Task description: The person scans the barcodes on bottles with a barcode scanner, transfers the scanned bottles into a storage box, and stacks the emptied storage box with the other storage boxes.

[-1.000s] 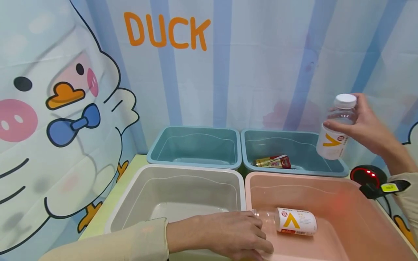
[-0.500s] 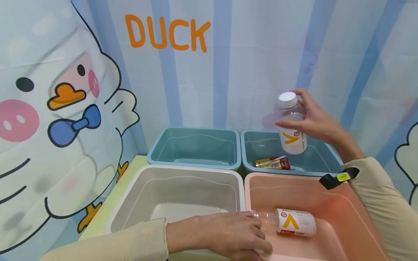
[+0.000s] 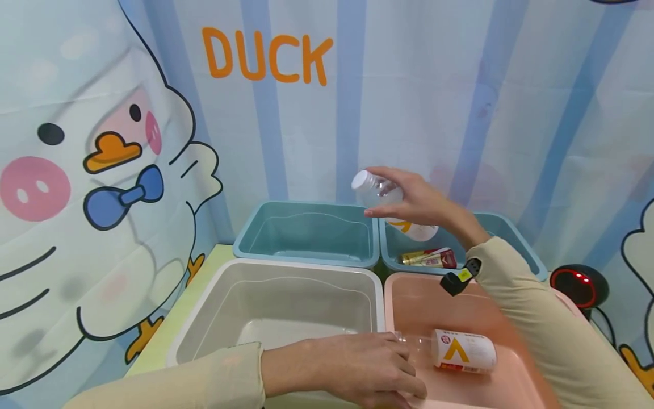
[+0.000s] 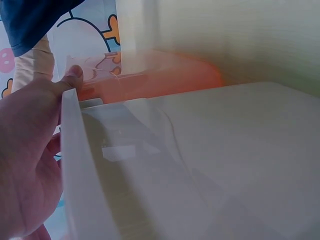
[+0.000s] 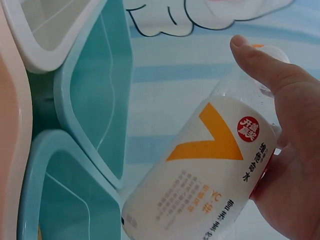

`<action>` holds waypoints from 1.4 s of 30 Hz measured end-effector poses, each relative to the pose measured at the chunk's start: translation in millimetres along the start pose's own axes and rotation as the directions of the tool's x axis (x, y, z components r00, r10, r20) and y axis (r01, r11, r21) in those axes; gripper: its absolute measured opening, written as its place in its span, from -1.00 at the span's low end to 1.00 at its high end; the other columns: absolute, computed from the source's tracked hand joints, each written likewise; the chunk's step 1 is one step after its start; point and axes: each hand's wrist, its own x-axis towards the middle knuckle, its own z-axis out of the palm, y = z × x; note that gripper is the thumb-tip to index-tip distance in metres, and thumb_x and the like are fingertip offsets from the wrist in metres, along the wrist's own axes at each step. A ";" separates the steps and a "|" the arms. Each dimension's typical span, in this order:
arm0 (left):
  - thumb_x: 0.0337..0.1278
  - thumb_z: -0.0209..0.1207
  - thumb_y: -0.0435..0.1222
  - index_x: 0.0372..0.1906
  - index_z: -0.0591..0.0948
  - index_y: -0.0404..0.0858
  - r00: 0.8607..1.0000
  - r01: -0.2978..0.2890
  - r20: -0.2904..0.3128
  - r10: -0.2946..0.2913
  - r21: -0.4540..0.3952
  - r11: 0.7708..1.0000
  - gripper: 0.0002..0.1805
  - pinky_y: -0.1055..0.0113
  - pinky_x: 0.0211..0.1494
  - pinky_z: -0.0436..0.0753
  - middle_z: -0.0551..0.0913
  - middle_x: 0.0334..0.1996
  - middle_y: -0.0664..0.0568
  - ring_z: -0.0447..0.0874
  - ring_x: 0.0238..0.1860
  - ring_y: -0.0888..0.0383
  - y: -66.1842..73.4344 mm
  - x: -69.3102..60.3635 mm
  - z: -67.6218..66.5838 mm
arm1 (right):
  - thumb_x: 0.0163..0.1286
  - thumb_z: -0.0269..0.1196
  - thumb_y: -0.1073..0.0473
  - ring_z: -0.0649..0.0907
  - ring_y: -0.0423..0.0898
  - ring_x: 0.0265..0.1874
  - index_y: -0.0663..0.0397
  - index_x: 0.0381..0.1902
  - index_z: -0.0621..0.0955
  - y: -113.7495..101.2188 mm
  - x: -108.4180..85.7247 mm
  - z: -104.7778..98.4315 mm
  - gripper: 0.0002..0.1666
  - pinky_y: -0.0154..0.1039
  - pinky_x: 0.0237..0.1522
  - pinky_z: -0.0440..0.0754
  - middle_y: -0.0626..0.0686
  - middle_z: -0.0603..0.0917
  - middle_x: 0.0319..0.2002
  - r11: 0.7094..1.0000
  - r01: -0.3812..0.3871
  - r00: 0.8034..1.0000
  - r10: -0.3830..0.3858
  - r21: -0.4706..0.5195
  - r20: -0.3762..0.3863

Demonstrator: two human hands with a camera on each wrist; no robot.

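A clear bottle with a white cap and a white label (image 5: 200, 165) is gripped near its neck by my right hand (image 3: 416, 199), tilted with its cap toward the left, above the back bins. My left hand (image 3: 357, 366) rests at the near rims where the grey bin (image 3: 306, 289) and the pink bin (image 3: 434, 289) meet; in the left wrist view its thumb lies over a rim and the fingers are outside. A second labelled bottle (image 3: 465, 351) lies on its side in the pink bin, its neck close to my left fingers.
Two blue-green bins stand behind, the left one (image 3: 306, 227) and the right one (image 3: 506, 227), which holds a red and gold can (image 3: 429, 258). A black device with red lights (image 3: 579, 286) stands at the right. A printed curtain (image 3: 409, 85) hangs behind.
My right hand has carried the bottle leftward from the far right, over the right back bin, and the bottle has tipped from nearly upright. My left hand has stayed in place.
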 end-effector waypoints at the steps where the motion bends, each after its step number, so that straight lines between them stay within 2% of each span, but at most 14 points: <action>1: 0.60 0.17 -0.05 0.32 0.67 0.06 1.000 -0.003 -0.003 0.003 0.001 1.000 -0.65 0.69 0.21 0.28 0.71 -0.03 0.38 0.48 -0.02 0.47 0.1 -0.4 0.3 | 0.38 0.53 0.05 0.59 0.16 0.28 0.04 0.66 0.31 -1.7 4.8 4.8 0.02 0.25 0.21 0.61 0.17 0.57 0.36 1.000 0.017 1.000 -0.016 -0.011 0.027; 5: 0.61 0.17 -0.06 0.33 0.66 0.04 1.000 -0.017 -0.013 0.017 0.008 1.000 -0.64 0.68 0.21 0.29 0.70 -0.03 0.37 0.47 0.00 0.44 0.3 -2.4 1.0 | 0.48 0.44 -0.03 0.57 0.12 0.25 0.10 0.68 0.26 -10.1 24.1 24.2 -0.03 0.15 0.17 0.59 0.20 0.56 0.32 0.994 0.076 0.990 -0.065 -0.082 0.125; 11: 0.62 0.17 -0.07 0.36 0.66 0.02 0.999 -0.019 -0.026 0.019 0.006 1.000 -0.63 0.62 0.33 0.29 0.70 0.14 0.34 0.48 0.07 0.41 0.5 -3.7 0.7 | 0.57 0.34 -0.12 0.58 0.11 0.27 0.04 0.70 0.22 -21.9 47.7 49.5 -0.06 0.12 0.21 0.60 0.21 0.54 0.35 0.979 0.109 0.974 -0.070 -0.175 0.216; 21: 0.59 0.20 -0.09 0.38 0.66 -0.01 1.000 -0.010 -0.029 0.010 -0.022 1.000 -0.60 0.56 0.45 0.25 0.71 0.15 0.31 0.50 0.09 0.40 0.4 -2.5 1.5 | 0.60 0.29 -0.16 0.59 0.15 0.31 -0.01 0.72 0.18 -34.5 68.7 79.7 -0.06 0.14 0.35 0.55 0.24 0.45 0.45 0.975 0.106 0.950 -0.041 -0.195 0.310; 29: 0.61 0.19 -0.08 0.34 0.67 -0.01 0.998 -0.026 -0.060 0.028 0.033 0.999 -0.63 0.63 0.20 0.33 0.70 -0.05 0.35 0.45 -0.09 0.43 1.0 -4.2 1.0 | 0.58 0.31 -0.17 0.57 0.13 0.32 -0.01 0.73 0.15 -35.3 78.1 94.2 -0.02 0.10 0.34 0.54 0.24 0.44 0.44 0.972 0.097 0.939 -0.018 -0.214 0.344; 36: 0.62 0.17 -0.09 0.35 0.67 -0.01 0.998 -0.030 -0.053 0.032 0.037 0.999 -0.64 0.61 0.28 0.32 0.69 -0.08 0.36 0.44 -0.10 0.44 0.4 -4.6 1.2 | 0.54 0.34 -0.21 0.55 0.13 0.33 -0.02 0.73 0.13 -32.6 78.8 103.3 0.04 0.10 0.35 0.53 0.24 0.42 0.45 0.975 0.054 0.933 0.028 -0.217 0.358; 42: 0.62 0.18 -0.09 0.33 0.67 -0.01 0.997 -0.040 -0.057 0.042 0.042 0.998 -0.65 0.60 0.27 0.32 0.69 -0.08 0.35 0.45 -0.10 0.43 -0.2 -3.8 1.7 | 0.50 0.31 -0.36 0.44 0.16 0.50 -0.16 0.76 0.07 -30.1 77.0 102.2 0.11 0.18 0.43 0.45 0.21 0.28 0.60 0.977 -0.025 0.930 0.101 -0.212 0.354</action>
